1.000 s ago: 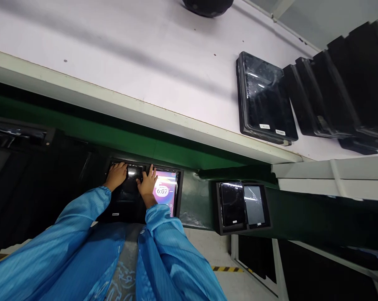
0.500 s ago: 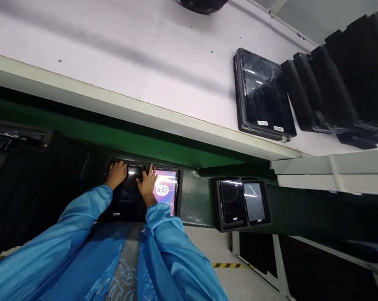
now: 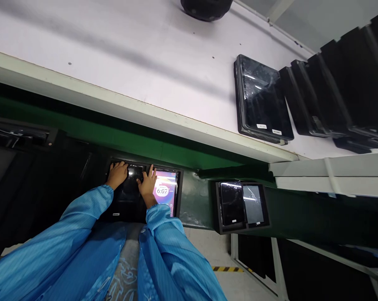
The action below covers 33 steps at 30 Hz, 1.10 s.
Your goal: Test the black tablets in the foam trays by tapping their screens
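In a black two-slot tray (image 3: pixel 180 188) on the green surface lie a dark-screened tablet (image 3: pixel 129 196) and a lit tablet (image 3: pixel 166 184) showing 6:07. My left hand (image 3: pixel 117 174) rests on the upper left of the dark tablet, its fingers stretched toward the far edge. Over the strip between both tablets lies my right hand (image 3: pixel 148 187), fingers spread, thumb toward the dark screen and fingertips by the lit one. Neither hand is wrapped around anything. Both blue sleeves come in from below.
Another black tray (image 3: pixel 218 209) with two tablets sits to the right on the green surface (image 3: pixel 195 200). Above is a white shelf (image 3: pixel 129 75) bearing a wrapped black tablet (image 3: pixel 264 98) and a row of black trays (image 3: pixel 339 83). Dark equipment (image 3: pixel 29 175) stands at left.
Both hands stay in nearly the same place on the tablets. The camera view has shifted slightly, so the shelf and its contents appear a little lower.
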Available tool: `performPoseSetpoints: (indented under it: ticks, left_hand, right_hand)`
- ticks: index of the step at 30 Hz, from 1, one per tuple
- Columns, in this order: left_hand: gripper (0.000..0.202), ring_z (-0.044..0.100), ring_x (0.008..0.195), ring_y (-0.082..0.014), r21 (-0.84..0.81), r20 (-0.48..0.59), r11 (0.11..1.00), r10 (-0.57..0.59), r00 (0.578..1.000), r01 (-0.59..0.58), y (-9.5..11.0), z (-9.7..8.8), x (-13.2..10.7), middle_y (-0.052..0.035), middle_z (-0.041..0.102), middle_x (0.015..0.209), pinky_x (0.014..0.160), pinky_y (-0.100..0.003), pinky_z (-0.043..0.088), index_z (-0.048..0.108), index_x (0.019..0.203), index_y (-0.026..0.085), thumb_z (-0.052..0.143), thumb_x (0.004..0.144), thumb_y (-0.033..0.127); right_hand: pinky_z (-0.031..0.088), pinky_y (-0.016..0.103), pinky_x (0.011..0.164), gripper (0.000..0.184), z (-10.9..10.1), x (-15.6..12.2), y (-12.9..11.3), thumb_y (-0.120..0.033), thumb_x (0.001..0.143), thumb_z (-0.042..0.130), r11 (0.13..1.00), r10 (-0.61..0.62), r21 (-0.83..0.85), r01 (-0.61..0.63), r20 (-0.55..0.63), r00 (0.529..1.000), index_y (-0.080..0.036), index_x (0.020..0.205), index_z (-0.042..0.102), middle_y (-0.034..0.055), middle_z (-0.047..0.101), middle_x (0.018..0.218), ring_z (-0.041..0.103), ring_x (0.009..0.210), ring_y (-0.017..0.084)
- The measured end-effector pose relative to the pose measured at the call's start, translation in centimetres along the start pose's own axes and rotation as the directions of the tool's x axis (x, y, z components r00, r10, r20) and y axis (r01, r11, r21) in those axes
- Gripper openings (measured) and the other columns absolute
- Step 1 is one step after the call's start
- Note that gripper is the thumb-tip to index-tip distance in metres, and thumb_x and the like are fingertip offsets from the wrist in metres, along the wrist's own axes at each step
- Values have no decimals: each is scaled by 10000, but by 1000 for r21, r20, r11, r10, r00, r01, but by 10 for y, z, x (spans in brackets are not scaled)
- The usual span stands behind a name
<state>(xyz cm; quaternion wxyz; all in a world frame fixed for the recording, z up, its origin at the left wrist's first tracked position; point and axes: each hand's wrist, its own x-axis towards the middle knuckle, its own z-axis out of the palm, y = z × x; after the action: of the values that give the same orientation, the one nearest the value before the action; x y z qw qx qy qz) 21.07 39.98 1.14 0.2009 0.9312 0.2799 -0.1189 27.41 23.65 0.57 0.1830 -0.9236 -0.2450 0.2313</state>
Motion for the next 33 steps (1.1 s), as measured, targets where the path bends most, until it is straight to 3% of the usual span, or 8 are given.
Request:
performPoseSetpoints:
  ticks: [16, 28, 33]
  left_hand:
    - [458, 534, 1188, -328, -6, 11, 1000, 7, 1000, -7, -2, 0, 1, -143, 619, 1256, 1109, -573, 330, 655, 1244, 178, 325, 928, 212]
    - [451, 562, 1138, -292, 53, -1, 998, 20, 1000, -20, -7, 0, 2, -119, 633, 1231, 1039, -479, 410, 659, 1227, 206, 318, 933, 230]
    - [451, 581, 1059, -311, 86, -30, 992, 91, 995, -88, 7, -19, -12, -138, 653, 1143, 973, -494, 444, 686, 1070, 180, 267, 926, 266]
  right_hand:
    - [235, 584, 1177, 381, -9, -1, -6, -272, 853, 702, 1000, 12, -8, -11, 34, 999, -199, 1220, 629, 125, 41, 1696, 107, 1547, 360]
    - [225, 563, 1196, 392, -4, 1, -1, -283, 866, 698, 1000, -8, -7, 8, 30, 1000, -193, 1240, 622, 129, 35, 1695, 120, 1551, 345]
    - [239, 523, 1212, 622, -6, -23, -5, -339, 921, 629, 1000, -28, 7, 28, 7, 1000, -119, 1469, 435, 200, 143, 1669, 143, 1555, 293]
